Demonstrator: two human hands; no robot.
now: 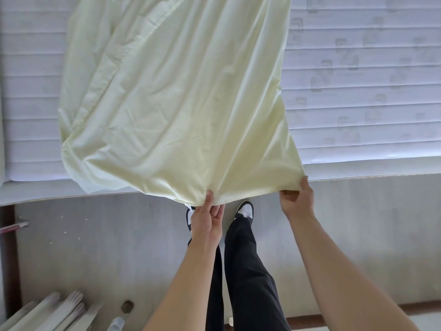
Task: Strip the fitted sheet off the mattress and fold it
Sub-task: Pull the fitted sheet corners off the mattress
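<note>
**Both hands pinch the near edge of the pale sheet at the side of the mattress**

The fitted sheet [176, 103], a pale yellow-green cloth, lies in a long, loosely gathered band over the white quilted mattress [362, 91], running from the top of the view down to its near side. Bare mattress shows to either side of the cloth. A folded-over hem runs down the upper left part of the sheet, and creases fan out from the two points where it is held.

The left hand [207, 223] is at the lower middle of the sheet's near edge, thumb on top of the cloth and fingers curled beneath, pinching the fabric so that it bunches up just there. The right hand [297, 200] is well to the right, at the sheet's near right corner, fingers curled round the edge and gripping it. Between the two hands the edge of the sheet hangs in a shallow curve, just past the side of the mattress.

Below the hands are the person's dark trousers [248, 266] and black-and-white shoes [245, 210] on a grey floor [95, 247]. Pale rolled or boxed items [59, 311], blurred, lie at the lower left
</note>
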